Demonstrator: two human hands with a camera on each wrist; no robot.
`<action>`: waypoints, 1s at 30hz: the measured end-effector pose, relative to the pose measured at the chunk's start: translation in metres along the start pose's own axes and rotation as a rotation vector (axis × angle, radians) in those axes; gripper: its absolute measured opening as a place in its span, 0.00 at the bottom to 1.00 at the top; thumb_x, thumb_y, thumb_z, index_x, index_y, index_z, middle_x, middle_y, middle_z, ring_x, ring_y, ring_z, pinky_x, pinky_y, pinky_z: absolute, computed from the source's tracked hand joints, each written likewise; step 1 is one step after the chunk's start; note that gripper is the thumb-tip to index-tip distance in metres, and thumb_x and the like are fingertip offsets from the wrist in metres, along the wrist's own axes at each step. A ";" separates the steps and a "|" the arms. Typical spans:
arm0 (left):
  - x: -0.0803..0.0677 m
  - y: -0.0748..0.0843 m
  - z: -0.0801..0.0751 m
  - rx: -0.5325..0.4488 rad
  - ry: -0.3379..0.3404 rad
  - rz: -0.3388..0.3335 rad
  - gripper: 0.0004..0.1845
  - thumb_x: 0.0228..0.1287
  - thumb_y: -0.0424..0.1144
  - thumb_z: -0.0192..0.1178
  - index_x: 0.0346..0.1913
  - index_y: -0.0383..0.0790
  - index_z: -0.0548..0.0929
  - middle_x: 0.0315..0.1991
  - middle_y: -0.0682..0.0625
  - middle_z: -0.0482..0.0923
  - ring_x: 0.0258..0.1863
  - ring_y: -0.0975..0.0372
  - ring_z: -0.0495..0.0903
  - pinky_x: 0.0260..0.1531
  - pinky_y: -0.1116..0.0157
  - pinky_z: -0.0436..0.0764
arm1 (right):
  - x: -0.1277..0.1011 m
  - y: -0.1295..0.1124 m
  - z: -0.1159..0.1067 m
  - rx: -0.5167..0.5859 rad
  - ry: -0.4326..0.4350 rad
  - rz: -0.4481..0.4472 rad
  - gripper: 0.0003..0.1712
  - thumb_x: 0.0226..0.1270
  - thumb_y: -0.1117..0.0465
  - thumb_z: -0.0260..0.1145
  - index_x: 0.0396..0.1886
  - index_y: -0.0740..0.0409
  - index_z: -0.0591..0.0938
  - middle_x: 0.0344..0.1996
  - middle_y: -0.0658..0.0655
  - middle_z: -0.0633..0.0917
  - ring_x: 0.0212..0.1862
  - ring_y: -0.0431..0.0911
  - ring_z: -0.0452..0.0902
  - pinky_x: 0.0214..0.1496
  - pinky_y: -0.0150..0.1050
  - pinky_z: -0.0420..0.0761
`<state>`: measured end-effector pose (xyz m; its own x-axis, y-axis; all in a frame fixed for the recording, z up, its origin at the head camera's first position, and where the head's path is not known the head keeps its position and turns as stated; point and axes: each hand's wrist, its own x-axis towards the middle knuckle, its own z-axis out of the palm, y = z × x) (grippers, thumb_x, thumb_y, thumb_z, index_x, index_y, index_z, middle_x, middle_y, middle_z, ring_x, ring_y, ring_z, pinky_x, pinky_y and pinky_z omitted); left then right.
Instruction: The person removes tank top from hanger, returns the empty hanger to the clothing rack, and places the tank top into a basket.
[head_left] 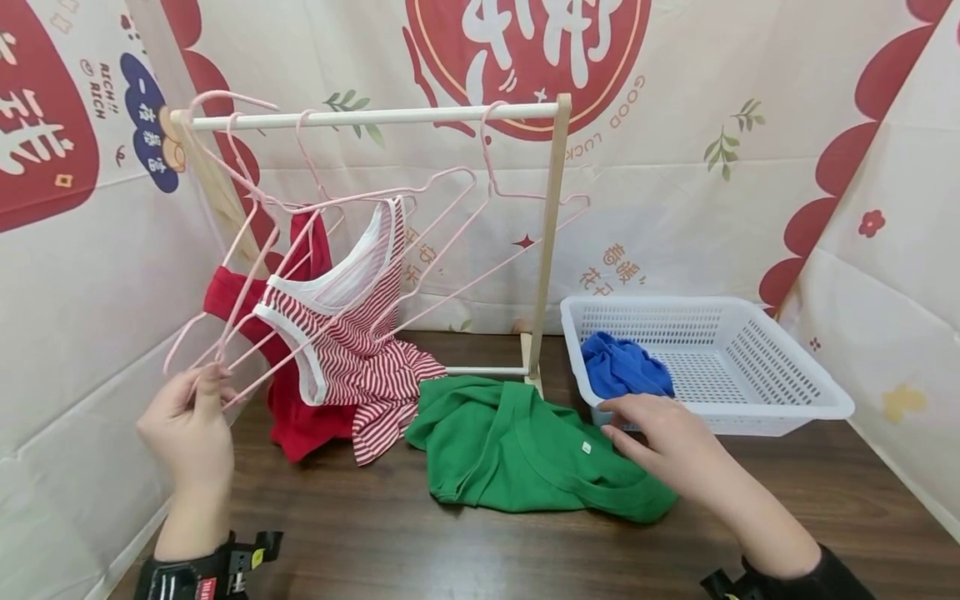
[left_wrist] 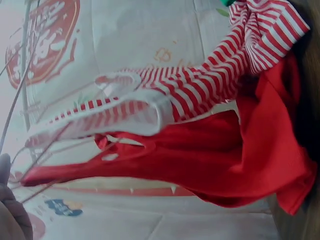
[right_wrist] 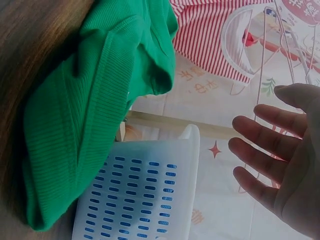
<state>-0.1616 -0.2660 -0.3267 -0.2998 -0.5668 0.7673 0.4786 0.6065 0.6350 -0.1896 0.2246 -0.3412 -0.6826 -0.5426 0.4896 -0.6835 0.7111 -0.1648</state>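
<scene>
"Two hands are in view; what does the left hand [head_left: 195,421] have?"

"Its fingers pinch the lower left end of a thin, pink, triangular hanger [head_left: 352,199], in front of the left part of a pale wooden rack with a white rod [head_left: 420,114]."

"Which way does that hanger point?"

"Its long axis slants from the pinched end up to the right. The hook stands at the top, by the rod's left end, its tip pointing right; I can't tell whether it rests on the rod."

"And around it?"

"Just behind hang a red-and-white striped cloth top [head_left: 360,358] and, farther left, a plain red cloth garment [head_left: 311,425], their lower parts trailing toward the dark brown wooden tabletop [head_left: 360,533]."

"The right hand [head_left: 671,433]?"

"Released, fingers spread and slightly bent, near the right end of a green ribbed garment [head_left: 517,450] and the front of a white perforated plastic basket [head_left: 757,411]."

"How does the green garment lie?"

"Lengthwise from left to right on the tabletop, sloping a little toward the person at its right end. A crumpled blue cloth [head_left: 626,367] sits in the basket's left part."
</scene>
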 end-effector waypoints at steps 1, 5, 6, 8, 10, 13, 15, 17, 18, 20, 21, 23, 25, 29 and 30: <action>-0.002 0.002 0.002 -0.001 0.006 0.031 0.14 0.63 0.36 0.67 0.29 0.24 0.85 0.19 0.68 0.76 0.19 0.76 0.73 0.23 0.80 0.68 | 0.000 0.000 0.000 0.001 -0.004 0.004 0.12 0.63 0.61 0.70 0.47 0.53 0.84 0.39 0.45 0.85 0.39 0.39 0.82 0.41 0.45 0.81; -0.008 0.012 0.014 -0.001 0.000 0.171 0.11 0.61 0.34 0.68 0.29 0.25 0.86 0.22 0.52 0.82 0.23 0.81 0.74 0.28 0.81 0.70 | -0.001 -0.002 0.001 0.005 -0.011 0.020 0.12 0.64 0.60 0.69 0.47 0.52 0.84 0.40 0.46 0.85 0.40 0.40 0.82 0.42 0.46 0.81; -0.009 0.015 0.017 -0.003 -0.005 0.198 0.10 0.61 0.33 0.68 0.29 0.25 0.86 0.22 0.47 0.82 0.23 0.81 0.74 0.29 0.81 0.70 | -0.002 -0.002 0.001 0.006 -0.012 0.023 0.12 0.64 0.60 0.69 0.47 0.52 0.84 0.41 0.46 0.85 0.41 0.40 0.82 0.42 0.46 0.80; -0.012 0.020 0.023 0.029 -0.018 0.236 0.10 0.61 0.34 0.68 0.30 0.27 0.87 0.23 0.40 0.82 0.25 0.83 0.73 0.30 0.82 0.69 | -0.002 -0.002 0.001 0.008 -0.012 0.026 0.12 0.64 0.60 0.69 0.47 0.52 0.84 0.41 0.46 0.85 0.41 0.40 0.82 0.42 0.46 0.81; -0.014 0.025 0.030 0.059 -0.042 0.255 0.09 0.61 0.34 0.68 0.29 0.28 0.87 0.22 0.38 0.81 0.25 0.84 0.71 0.30 0.81 0.67 | -0.002 -0.002 0.002 0.014 -0.012 0.029 0.12 0.64 0.60 0.69 0.47 0.52 0.84 0.41 0.46 0.86 0.41 0.40 0.82 0.42 0.46 0.81; -0.017 0.031 0.040 0.114 -0.082 0.269 0.08 0.61 0.34 0.68 0.29 0.31 0.86 0.19 0.42 0.80 0.24 0.81 0.68 0.27 0.80 0.65 | -0.002 -0.002 0.002 0.019 -0.012 0.029 0.12 0.64 0.60 0.69 0.47 0.52 0.84 0.41 0.46 0.86 0.41 0.40 0.83 0.43 0.46 0.81; -0.018 0.035 0.046 0.138 -0.107 0.268 0.08 0.61 0.34 0.68 0.28 0.32 0.86 0.18 0.44 0.78 0.22 0.77 0.67 0.26 0.77 0.63 | -0.001 -0.001 0.003 0.019 -0.012 0.030 0.12 0.63 0.60 0.70 0.47 0.52 0.84 0.41 0.46 0.86 0.41 0.40 0.83 0.43 0.46 0.81; -0.019 0.037 0.052 0.156 -0.123 0.260 0.09 0.62 0.35 0.67 0.27 0.34 0.85 0.17 0.46 0.76 0.20 0.72 0.67 0.24 0.76 0.61 | -0.001 -0.002 0.004 0.011 -0.016 0.034 0.12 0.64 0.60 0.69 0.47 0.52 0.84 0.41 0.46 0.86 0.41 0.40 0.82 0.43 0.46 0.81; -0.019 0.038 0.055 0.156 -0.130 0.255 0.09 0.62 0.36 0.67 0.27 0.34 0.85 0.16 0.47 0.76 0.19 0.70 0.68 0.24 0.75 0.61 | -0.001 -0.002 0.004 0.005 -0.020 0.035 0.12 0.64 0.59 0.69 0.47 0.52 0.84 0.41 0.45 0.86 0.41 0.40 0.82 0.43 0.46 0.81; -0.019 0.041 0.060 0.157 -0.140 0.247 0.10 0.64 0.37 0.66 0.28 0.34 0.85 0.17 0.46 0.77 0.18 0.66 0.71 0.23 0.74 0.61 | 0.000 -0.004 0.005 -0.019 -0.028 0.033 0.12 0.63 0.59 0.70 0.47 0.52 0.84 0.40 0.46 0.86 0.40 0.41 0.82 0.42 0.46 0.81; -0.019 0.042 0.062 0.156 -0.140 0.243 0.10 0.64 0.37 0.66 0.28 0.34 0.85 0.17 0.46 0.77 0.18 0.63 0.72 0.23 0.72 0.62 | 0.000 -0.005 0.005 -0.035 -0.033 0.027 0.12 0.63 0.59 0.70 0.46 0.53 0.84 0.39 0.46 0.86 0.40 0.42 0.82 0.42 0.47 0.81; -0.019 0.044 0.067 0.158 -0.144 0.244 0.11 0.65 0.38 0.65 0.29 0.33 0.85 0.17 0.44 0.78 0.17 0.60 0.73 0.23 0.70 0.62 | 0.001 -0.007 0.005 -0.067 -0.042 0.015 0.13 0.63 0.58 0.70 0.46 0.54 0.84 0.38 0.48 0.86 0.40 0.44 0.82 0.42 0.47 0.81; -0.018 0.046 0.071 0.164 -0.149 0.247 0.13 0.67 0.39 0.63 0.30 0.31 0.85 0.18 0.43 0.78 0.17 0.58 0.73 0.22 0.68 0.62 | 0.001 -0.009 0.006 -0.105 -0.046 0.001 0.14 0.62 0.58 0.70 0.46 0.55 0.84 0.39 0.50 0.86 0.41 0.47 0.82 0.43 0.49 0.80; -0.016 0.050 0.080 0.185 -0.174 0.245 0.15 0.69 0.40 0.61 0.31 0.31 0.84 0.18 0.43 0.77 0.16 0.57 0.71 0.20 0.66 0.61 | 0.002 -0.013 0.009 -0.142 -0.063 -0.011 0.16 0.62 0.56 0.71 0.47 0.57 0.84 0.40 0.53 0.86 0.43 0.50 0.82 0.46 0.52 0.80; -0.016 0.051 0.082 0.193 -0.184 0.241 0.15 0.70 0.41 0.60 0.31 0.31 0.84 0.18 0.43 0.77 0.16 0.57 0.70 0.20 0.65 0.61 | 0.002 -0.013 0.010 -0.146 -0.068 -0.013 0.16 0.62 0.56 0.71 0.48 0.57 0.84 0.40 0.54 0.86 0.44 0.51 0.82 0.46 0.52 0.79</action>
<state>-0.2008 -0.1805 -0.2991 -0.3490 -0.2955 0.8893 0.3946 0.8144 0.4255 -0.1846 0.2097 -0.3467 -0.6932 -0.5777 0.4309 -0.6509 0.7586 -0.0301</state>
